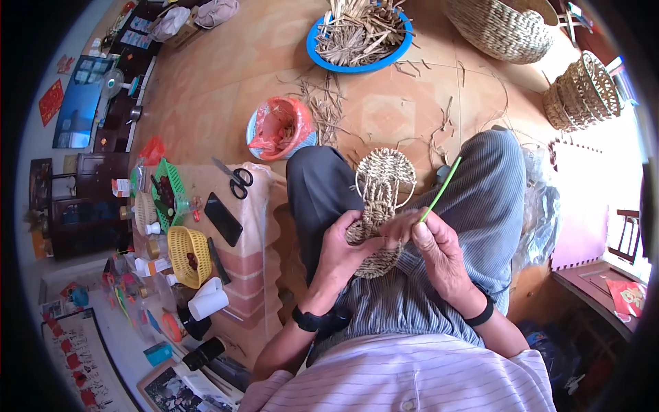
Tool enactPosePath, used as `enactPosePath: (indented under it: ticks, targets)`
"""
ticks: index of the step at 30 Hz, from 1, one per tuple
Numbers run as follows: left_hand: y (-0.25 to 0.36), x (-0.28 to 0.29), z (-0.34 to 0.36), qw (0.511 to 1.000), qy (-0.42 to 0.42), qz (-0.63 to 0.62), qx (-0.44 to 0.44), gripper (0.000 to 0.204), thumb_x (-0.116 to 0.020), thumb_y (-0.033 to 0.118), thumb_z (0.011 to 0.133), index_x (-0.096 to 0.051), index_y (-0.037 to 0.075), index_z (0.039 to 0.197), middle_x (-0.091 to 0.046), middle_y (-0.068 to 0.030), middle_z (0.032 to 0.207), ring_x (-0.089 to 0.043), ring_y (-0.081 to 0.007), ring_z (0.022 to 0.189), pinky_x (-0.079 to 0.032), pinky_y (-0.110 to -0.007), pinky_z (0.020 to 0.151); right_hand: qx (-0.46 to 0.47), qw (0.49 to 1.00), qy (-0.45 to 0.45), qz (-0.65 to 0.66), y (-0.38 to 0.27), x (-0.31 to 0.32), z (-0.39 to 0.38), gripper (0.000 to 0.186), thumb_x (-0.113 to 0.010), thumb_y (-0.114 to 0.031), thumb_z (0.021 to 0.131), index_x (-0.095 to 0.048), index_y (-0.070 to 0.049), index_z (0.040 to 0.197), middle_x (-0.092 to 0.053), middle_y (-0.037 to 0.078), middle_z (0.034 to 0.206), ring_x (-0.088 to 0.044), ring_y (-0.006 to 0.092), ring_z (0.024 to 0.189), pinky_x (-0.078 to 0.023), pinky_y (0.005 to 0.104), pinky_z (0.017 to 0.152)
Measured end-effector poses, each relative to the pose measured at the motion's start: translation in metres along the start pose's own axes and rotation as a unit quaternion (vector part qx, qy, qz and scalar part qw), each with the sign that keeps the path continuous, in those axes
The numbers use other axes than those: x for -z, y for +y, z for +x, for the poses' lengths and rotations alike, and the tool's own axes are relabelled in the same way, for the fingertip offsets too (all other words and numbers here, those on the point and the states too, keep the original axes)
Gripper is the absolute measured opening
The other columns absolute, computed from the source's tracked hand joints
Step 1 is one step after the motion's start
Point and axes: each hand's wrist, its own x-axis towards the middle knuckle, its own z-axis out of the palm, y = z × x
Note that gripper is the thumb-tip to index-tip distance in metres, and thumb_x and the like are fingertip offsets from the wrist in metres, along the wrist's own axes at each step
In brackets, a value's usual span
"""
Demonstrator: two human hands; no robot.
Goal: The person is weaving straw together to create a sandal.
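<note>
Straw-coloured woven piece sits over the lap between the knees; take it as clock centre, 12 straight ahead of the person. Narrow braided waist, rounder top end. Left hand on its lower half from 8 o'clock, thumb and forefinger spread in a V, holding it. Right hand at 4 o'clock, fingers narrow, pinching the lower end of a thin green stick that points to 1. Fingertips nearest the piece are blurred; can't tell if they touch it.

Cloth-covered table at 9: black-handled scissors, phone just below them, yellow basket past that, white cup toward 8.

Floor next: bin with a red liner at 10, loose dry strips at 11. Farther out: blue basin heaped with strips at 12, big woven basket at 1, openwork basket at 2.
</note>
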Motion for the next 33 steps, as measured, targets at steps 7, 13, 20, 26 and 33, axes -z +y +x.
enactPosePath:
  ticks: [7, 13, 20, 26, 33]
  targets:
    - [0.003, -0.001, -0.003, 0.997, 0.035, 0.026, -0.056, 0.041, -0.081, 0.002, 0.081, -0.066, -0.002, 0.119, -0.071, -0.0032, 0.108, -0.063, -0.0077, 0.097, -0.052, -0.026, 0.09, -0.092, 0.963, 0.074, 0.242, 0.002, 0.014, 0.007, 0.031, -0.044, -0.029, 0.111, -0.052, -0.008, 0.09, -0.038, -0.004, 0.059, -0.032, 0.0079, 0.05, -0.03, 0.0258, 0.05]
    - [0.016, -0.005, -0.004, 0.997, 0.047, -0.005, -0.06, 0.041, -0.079, 0.0, 0.082, -0.064, -0.004, 0.121, -0.072, -0.0053, 0.107, -0.065, -0.0077, 0.096, -0.053, -0.026, 0.089, -0.134, 0.981, 0.094, 0.105, 0.004, 0.027, 0.016, 0.032, -0.048, -0.03, 0.11, -0.059, -0.007, 0.091, -0.044, -0.004, 0.062, -0.037, 0.0075, 0.053, -0.033, 0.0243, 0.052]
    - [0.017, -0.004, -0.004, 0.993, 0.084, -0.004, -0.081, 0.036, -0.077, -0.002, 0.081, -0.066, -0.003, 0.116, -0.074, -0.0062, 0.105, -0.067, -0.0093, 0.094, -0.054, -0.027, 0.088, -0.096, 0.982, 0.099, 0.132, -0.004, 0.028, 0.018, 0.018, -0.046, -0.02, 0.11, -0.058, -0.006, 0.109, -0.06, 0.002, 0.076, -0.05, 0.0112, 0.059, -0.041, 0.0232, 0.057]
    - [0.014, -0.003, -0.005, 0.992, 0.061, -0.091, -0.055, 0.038, -0.077, -0.003, 0.084, -0.064, -0.003, 0.119, -0.073, -0.0062, 0.107, -0.067, -0.0083, 0.097, -0.054, -0.026, 0.089, -0.109, 0.984, 0.036, 0.139, 0.007, 0.055, 0.012, 0.011, -0.05, -0.013, 0.104, -0.057, -0.008, 0.108, -0.046, -0.004, 0.071, -0.039, 0.0086, 0.06, -0.032, 0.0248, 0.058]
    - [0.017, -0.004, -0.007, 0.987, 0.02, -0.158, -0.029, 0.043, -0.077, -0.003, 0.086, -0.059, -0.002, 0.126, -0.07, -0.0079, 0.113, -0.067, -0.0122, 0.101, -0.055, -0.029, 0.092, -0.002, 0.947, -0.122, -0.298, 0.005, 0.023, 0.012, 0.016, -0.062, -0.014, 0.102, -0.064, -0.004, 0.115, -0.064, 0.014, 0.081, -0.065, 0.0273, 0.07, -0.051, 0.0359, 0.067]
